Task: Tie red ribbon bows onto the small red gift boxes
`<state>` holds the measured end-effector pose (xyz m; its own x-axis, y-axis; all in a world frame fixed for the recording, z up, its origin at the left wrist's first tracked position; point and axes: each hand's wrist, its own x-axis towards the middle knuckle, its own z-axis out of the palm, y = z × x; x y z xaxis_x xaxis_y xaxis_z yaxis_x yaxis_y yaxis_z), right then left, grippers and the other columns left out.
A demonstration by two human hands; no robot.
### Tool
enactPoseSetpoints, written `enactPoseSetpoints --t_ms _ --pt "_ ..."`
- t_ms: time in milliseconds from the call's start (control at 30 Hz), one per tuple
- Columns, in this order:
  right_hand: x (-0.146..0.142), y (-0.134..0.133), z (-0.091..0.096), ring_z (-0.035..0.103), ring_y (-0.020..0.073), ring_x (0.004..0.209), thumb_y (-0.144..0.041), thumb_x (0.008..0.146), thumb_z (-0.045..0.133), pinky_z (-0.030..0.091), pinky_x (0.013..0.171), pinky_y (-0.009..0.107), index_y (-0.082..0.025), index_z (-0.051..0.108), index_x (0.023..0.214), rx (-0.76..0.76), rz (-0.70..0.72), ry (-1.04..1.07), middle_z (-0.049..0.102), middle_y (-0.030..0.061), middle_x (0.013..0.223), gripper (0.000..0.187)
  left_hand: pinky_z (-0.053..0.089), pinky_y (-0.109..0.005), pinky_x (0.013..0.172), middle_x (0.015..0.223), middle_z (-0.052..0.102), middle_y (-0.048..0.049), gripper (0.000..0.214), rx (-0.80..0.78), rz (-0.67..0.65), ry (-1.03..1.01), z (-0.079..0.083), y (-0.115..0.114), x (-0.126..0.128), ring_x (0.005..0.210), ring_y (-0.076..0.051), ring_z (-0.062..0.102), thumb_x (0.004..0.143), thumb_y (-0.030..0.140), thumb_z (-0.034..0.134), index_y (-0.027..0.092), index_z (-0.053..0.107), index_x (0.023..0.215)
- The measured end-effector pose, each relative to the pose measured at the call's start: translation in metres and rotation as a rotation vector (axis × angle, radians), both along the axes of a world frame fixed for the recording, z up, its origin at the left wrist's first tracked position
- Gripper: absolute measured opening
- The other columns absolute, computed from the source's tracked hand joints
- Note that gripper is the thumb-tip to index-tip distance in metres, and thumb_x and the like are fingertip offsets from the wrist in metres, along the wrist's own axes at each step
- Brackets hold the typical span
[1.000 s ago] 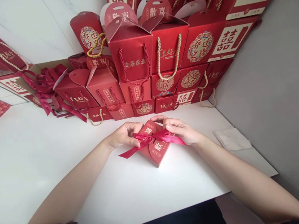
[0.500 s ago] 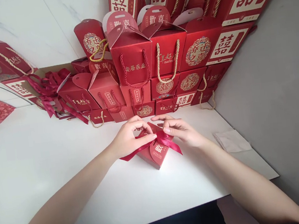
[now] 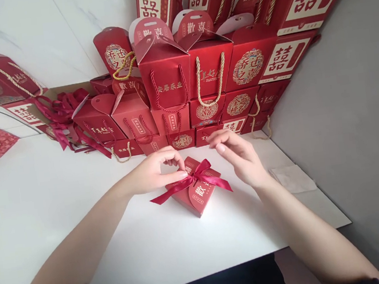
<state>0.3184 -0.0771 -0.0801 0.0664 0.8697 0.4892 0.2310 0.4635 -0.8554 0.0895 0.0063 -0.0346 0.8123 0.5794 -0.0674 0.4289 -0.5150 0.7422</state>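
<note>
1. Table [image 3: 138,259] in front of you, lower half of frame.
2. Your box [image 3: 199,196]: on it, centre of frame, red bow [image 3: 196,176] on top.
3. Left hand [image 3: 160,168]: left of centre, fingertips at bow's left side; can't tell if you're pinching ribbon.
4. Right hand [image 3: 241,156]: right of centre, apart from box, fingers loosely curved, gripping nothing.
5. Stacked boxes [image 3: 168,84]: upper centre to upper right.
6. Wall [image 3: 68,32]: upper left.

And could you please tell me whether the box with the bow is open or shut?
The box is shut: its flaps lie folded flat across the top, with the ribbon tied in a bow over them.
</note>
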Motion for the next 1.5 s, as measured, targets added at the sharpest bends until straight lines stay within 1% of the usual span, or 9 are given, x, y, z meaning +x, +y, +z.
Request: enactPoseSetpoints --t_ms 200,333,500,700,1000,1067,1200,1333,1500 --pt "-0.044 -0.036 0.009 0.054 0.0256 0.111 -0.038 0.095 0.055 0.037 0.096 0.045 -0.022 0.070 0.093 0.364 0.177 -0.752 0.063 0.0079 0.123 0.022 0.043 -0.026 0.074 0.087 0.061 -0.0007 0.025 -0.062 -0.068 0.092 0.006 0.014 -0.013 0.079 -0.014 0.057 0.081 0.044 0.068 0.019 0.067 0.081" --pt "-0.063 -0.038 -0.003 0.055 0.0250 0.108 -0.029 0.101 0.045 0.040 0.084 0.041 -0.017 0.069 0.104 0.373 0.136 -0.973 0.059 0.0102 0.136 0.028 0.038 -0.024 0.059 0.069 0.058 -0.0002 0.031 -0.183 -0.055 0.105 0.001 0.018 -0.013 0.063 -0.012 0.050 0.086 0.045 0.061 0.016 0.067 0.077" --pt "-0.043 -0.038 0.012 0.058 0.0242 0.109 -0.022 0.099 0.047 0.043 0.092 0.041 -0.019 0.065 0.121 0.237 0.257 -0.767 0.067 0.0076 0.125 0.028 0.032 -0.024 0.053 0.059 0.050 0.0018 0.042 -0.145 -0.032 0.102 -0.002 0.012 -0.006 0.056 -0.010 0.044 0.086 0.049 0.059 0.015 0.056 0.062" --pt "-0.003 -0.033 0.027 0.066 0.0178 0.091 -0.020 0.096 0.053 0.053 0.083 0.033 -0.021 0.073 0.104 -0.009 0.635 -0.365 0.074 0.0067 0.107 0.021 0.022 -0.024 0.049 0.055 0.033 0.0051 0.054 -0.004 0.075 0.155 -0.008 0.001 0.001 0.052 -0.007 0.029 0.077 0.054 0.067 0.017 0.034 0.056" --pt "0.033 -0.026 0.022 0.070 0.0156 0.076 -0.031 0.090 0.064 0.052 0.063 0.025 -0.021 0.075 0.104 -0.381 0.975 -0.380 0.076 0.0049 0.090 0.020 0.022 -0.025 0.051 0.057 0.033 0.0045 0.050 -0.118 0.065 0.153 -0.004 0.002 -0.002 0.053 -0.008 0.030 0.078 0.053 0.067 0.017 0.040 0.057" --pt "0.041 -0.027 0.023 0.063 0.0117 0.054 -0.040 0.090 0.063 0.043 0.048 0.022 -0.019 0.073 0.105 -0.472 0.885 -0.300 0.073 0.0018 0.069 0.027 0.023 -0.026 0.051 0.057 0.035 0.0036 0.046 -0.181 0.028 0.139 -0.001 0.004 -0.004 0.053 -0.009 0.030 0.082 0.053 0.062 0.017 0.049 0.058" --pt "0.048 -0.024 0.021 0.043 0.0086 0.039 -0.053 0.097 0.047 0.035 0.048 0.022 -0.019 0.066 0.104 -0.639 0.389 -0.300 0.052 -0.0068 0.039 0.040 0.018 -0.028 0.049 0.054 0.026 0.0034 0.052 -0.166 0.062 0.136 -0.002 -0.001 -0.003 0.051 -0.009 0.024 0.085 0.054 0.057 0.017 0.044 0.051" --pt "0.040 -0.016 0.016 0.042 0.0088 0.042 -0.058 0.095 0.046 0.037 0.052 0.022 -0.016 0.066 0.086 -0.783 0.497 -0.397 0.049 -0.0056 0.039 0.047 0.014 -0.028 0.049 0.055 0.019 0.0039 0.062 -0.024 0.146 0.169 -0.007 -0.011 0.002 0.052 -0.008 0.018 0.081 0.057 0.060 0.017 0.022 0.053" --pt "0.035 -0.018 0.015 0.040 0.0063 0.036 -0.060 0.086 0.058 0.030 0.042 0.020 -0.014 0.068 0.076 -0.881 0.601 -0.380 0.047 -0.0059 0.039 0.048 0.014 -0.029 0.051 0.055 0.018 0.0041 0.063 0.085 0.157 0.200 -0.006 -0.014 0.003 0.054 -0.009 0.016 0.080 0.059 0.061 0.017 0.021 0.055"
